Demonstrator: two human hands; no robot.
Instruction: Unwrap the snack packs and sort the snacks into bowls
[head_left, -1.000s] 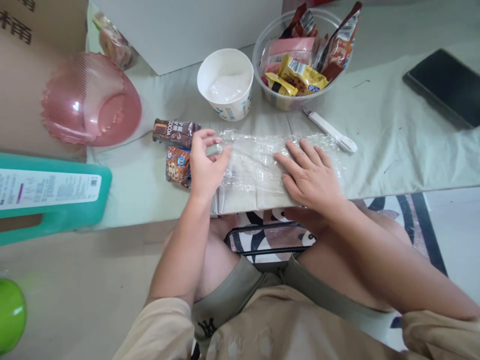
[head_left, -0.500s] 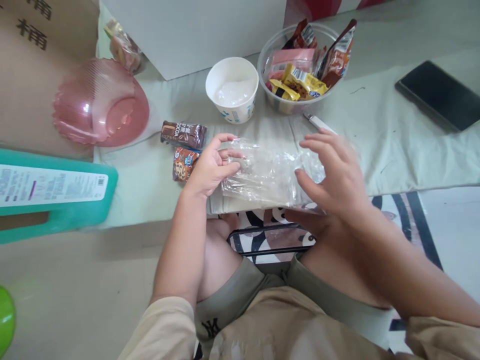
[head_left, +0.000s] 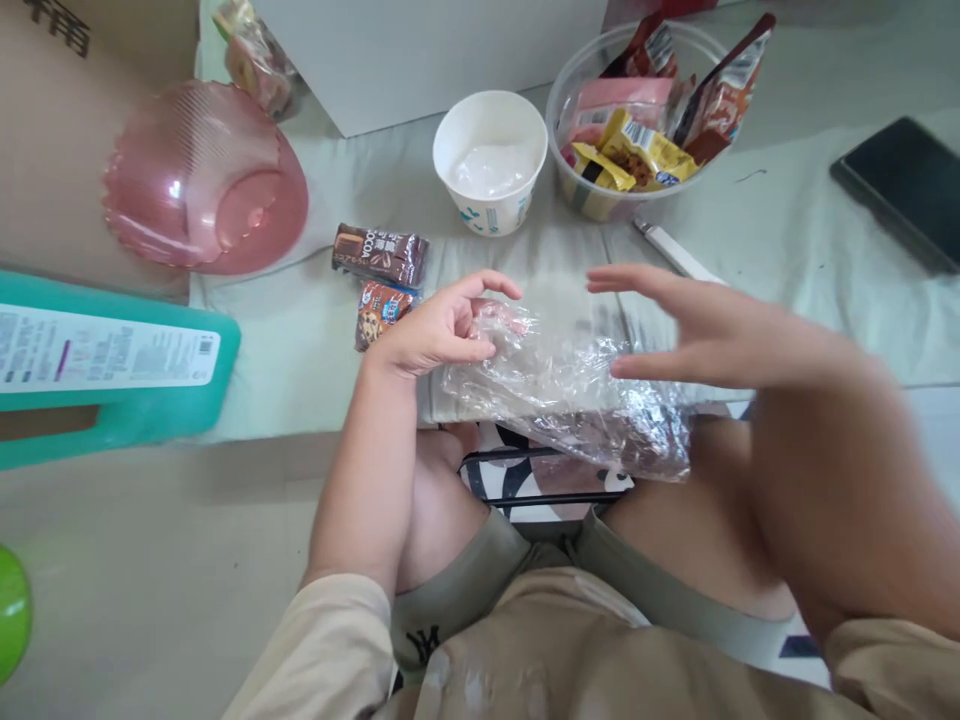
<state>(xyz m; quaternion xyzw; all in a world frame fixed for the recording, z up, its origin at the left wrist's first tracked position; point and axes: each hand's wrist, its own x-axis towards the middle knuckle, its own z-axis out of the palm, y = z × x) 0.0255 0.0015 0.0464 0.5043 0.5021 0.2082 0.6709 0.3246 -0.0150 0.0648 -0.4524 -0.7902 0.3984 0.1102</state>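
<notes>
A clear crinkled plastic bag (head_left: 562, 390) lies at the table's front edge, its right end hanging over toward my knees. My left hand (head_left: 442, 325) grips the bag's left end, the thumb in front and some fingers seen through the film. Above the bag's right part, my right hand (head_left: 705, 325) is open with thumb and fingers spread, slightly blurred. Beside my left wrist lie a brown cocoa snack packet (head_left: 380, 255) and a cookie packet (head_left: 384, 312), the latter partly hidden by the hand.
Behind the bag stand a white paper cup (head_left: 491, 205) and a clear bowl (head_left: 574, 195) of wrapped snacks. A white pen-like stick (head_left: 679, 253) and a black phone (head_left: 904, 190) lie to the right. At left are a pink bowl (head_left: 202, 190) and a green jug (head_left: 217, 375).
My right hand has moved right and turned, its fingers spreading wider. The bag's right end has dropped over the table edge. My left hand stays at its left end.
</notes>
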